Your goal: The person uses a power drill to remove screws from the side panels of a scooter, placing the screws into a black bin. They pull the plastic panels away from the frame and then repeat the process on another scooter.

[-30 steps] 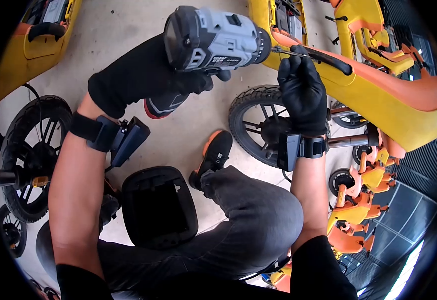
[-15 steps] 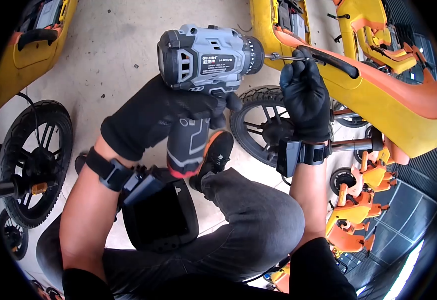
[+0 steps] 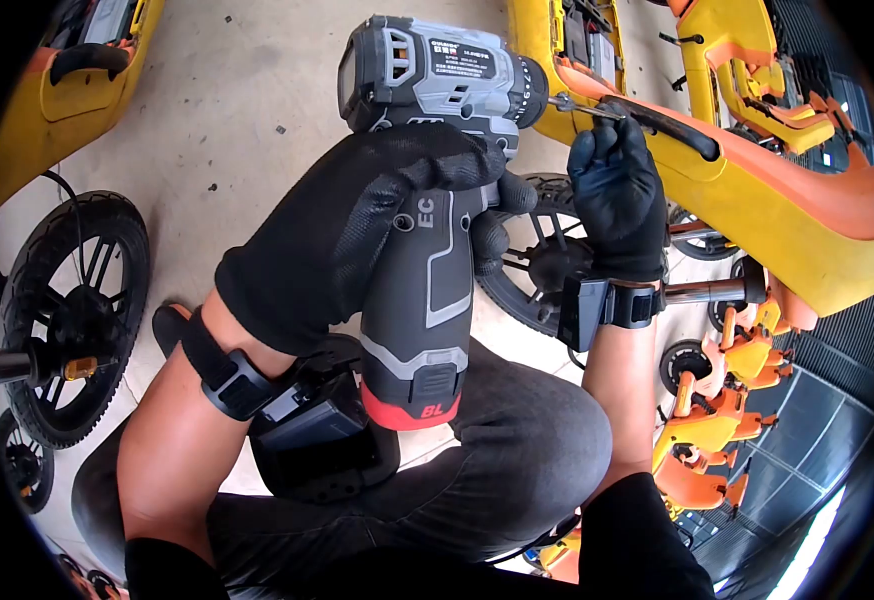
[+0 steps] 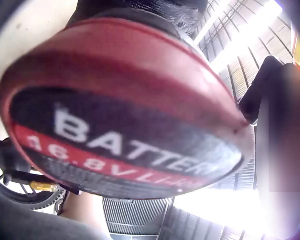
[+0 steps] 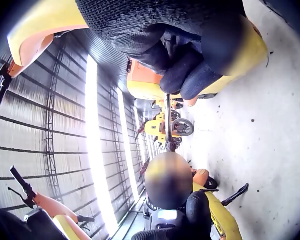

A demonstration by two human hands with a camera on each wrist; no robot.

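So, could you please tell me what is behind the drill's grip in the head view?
Behind the drill's grip, a grey trouser leg and a wheel partly show; what the grip covers cannot be seen.

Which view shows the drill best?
The head view: the drill shows there from front to battery, partly behind the left hand. Left wrist: mostly the battery's underside. Right wrist: the drill's front end, partly blurred.

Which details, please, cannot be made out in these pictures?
Part of the drill's grip: head view, under the left hand.
Far end of the bit: right wrist view, covered by the right hand.
Small print on the battery: left wrist view, blurred.
Rest of the left bike: head view, cut off.
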